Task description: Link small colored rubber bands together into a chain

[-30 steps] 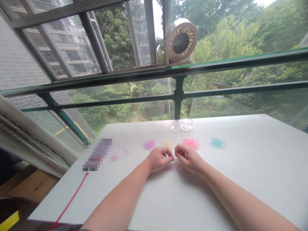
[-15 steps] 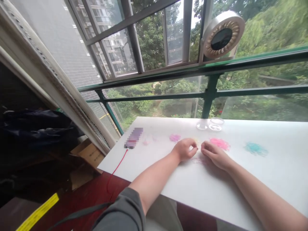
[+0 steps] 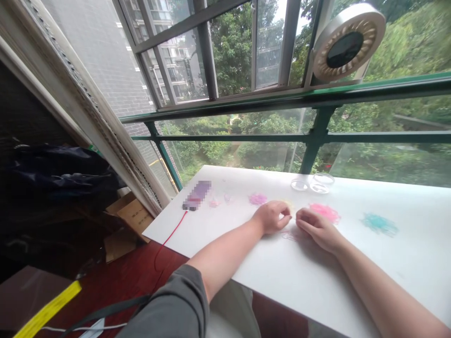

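Over the white tabletop [image 3: 303, 277], my left hand [image 3: 273, 218] is closed in a pinch, thumb against fingertips. My right hand [image 3: 319, 228] faces it a short gap away, fingers also pinched together. What either pinch holds is too small to make out. Just behind my right hand lies a pile of thin bright pink loops or strands [image 3: 327, 213]. A pale yellow pile [image 3: 289, 204] is partly hidden behind my left hand, and a purple pile [image 3: 258, 199] lies beyond it. Faint pinkish strands [image 3: 288, 236] lie below the hands. Farther right is a teal pile [image 3: 379, 223].
Clear round containers [image 3: 321, 188] stand near the table's far edge. A pixelated purple, phone-like object [image 3: 198, 194] with a red cable [image 3: 171, 234] lies at the left. Small pale pink bits [image 3: 213, 203] sit beside it. A round white fan-like device [image 3: 347, 47] stands by the railing [image 3: 239, 138].
The camera view has shifted slightly, so the scene sits a little differently. Both hands keep their pinched pose, close together over the same spot.
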`<state>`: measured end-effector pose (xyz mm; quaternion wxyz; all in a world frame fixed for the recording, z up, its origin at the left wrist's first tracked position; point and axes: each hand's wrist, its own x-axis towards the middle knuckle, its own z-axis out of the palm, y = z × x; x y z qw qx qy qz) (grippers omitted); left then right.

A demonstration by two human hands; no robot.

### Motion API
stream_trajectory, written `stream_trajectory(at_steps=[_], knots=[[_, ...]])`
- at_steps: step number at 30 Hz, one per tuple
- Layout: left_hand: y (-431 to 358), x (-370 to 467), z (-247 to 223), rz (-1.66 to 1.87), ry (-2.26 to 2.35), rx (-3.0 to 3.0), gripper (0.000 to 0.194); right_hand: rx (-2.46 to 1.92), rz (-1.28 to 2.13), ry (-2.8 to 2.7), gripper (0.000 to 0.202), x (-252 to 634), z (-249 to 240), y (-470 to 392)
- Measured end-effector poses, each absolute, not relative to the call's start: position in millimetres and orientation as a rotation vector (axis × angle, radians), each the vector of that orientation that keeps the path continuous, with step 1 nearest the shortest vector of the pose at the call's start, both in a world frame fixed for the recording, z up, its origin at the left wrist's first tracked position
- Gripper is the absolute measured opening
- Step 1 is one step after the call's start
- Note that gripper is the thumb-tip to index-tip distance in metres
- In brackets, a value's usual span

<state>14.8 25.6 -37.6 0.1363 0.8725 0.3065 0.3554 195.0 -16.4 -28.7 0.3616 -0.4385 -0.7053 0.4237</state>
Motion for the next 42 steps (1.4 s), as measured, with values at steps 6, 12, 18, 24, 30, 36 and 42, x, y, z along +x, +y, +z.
stream_trajectory(at_steps=[6, 12, 18, 24, 30, 36, 42], knots=[[26.8, 9.5, -33.6, 1.140, 1.143, 2.300, 0.006, -1.020, 1.295, -1.872, 0.020, 193.3, -23.3, -23.4], [20.5, 8.7, -31.9, 1.040, 0.900, 2.401, 0.009, -1.094, 1.209, -1.834, 0.021, 190.4, -23.3, -26.4], [18.5, 12.3, -29.8, 0.864, 0.793, 2.445, 0.007, -1.112, 1.250, -1.704, 0.020, 185.7, -23.6, -29.4], [18.7, 9.1, -27.0, 0.917, 0.764, 2.408, 0.012, -1.168, 1.219, -1.716, 0.021, 189.5, -29.1, -26.5], [15.8, 7.5, -23.9, 0.885, 0.730, 2.389, 0.012, -1.185, 1.061, -1.743, 0.022, 193.6, -25.7, -26.0], [13.4, 7.9, -19.7, 0.837, 0.679, 2.338, 0.012, -1.181, 0.946, -1.777, 0.016, 190.5, -19.0, -27.8], [9.5, 5.1, -12.5, 0.782, 0.621, 2.319, 0.008, -1.172, 0.964, -1.637, 0.012, 188.4, -16.9, -24.6]])
